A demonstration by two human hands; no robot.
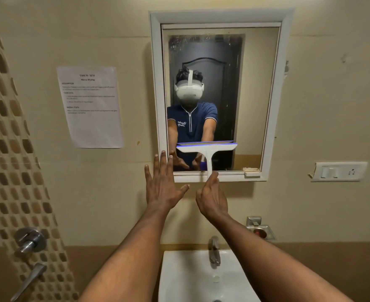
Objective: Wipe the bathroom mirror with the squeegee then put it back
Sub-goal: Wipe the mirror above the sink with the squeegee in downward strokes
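A white-framed mirror (253,88) hangs on the beige wall, with droplets along its top. A white squeegee (208,149) with a blue-edged blade lies flat against the lower glass, blade up and handle pointing down over the bottom frame. My right hand (212,197) grips the handle's lower end. My left hand (164,184) is spread flat with fingers apart, its fingertips at the frame's lower left corner, holding nothing. The mirror reflects the person and both arms.
A white sink (201,277) with a metal tap (214,251) sits below. A printed sheet (90,105) is taped left of the mirror. A switch plate (338,171) and a metal soap holder (260,229) are at right; shower valves (29,240) at left.
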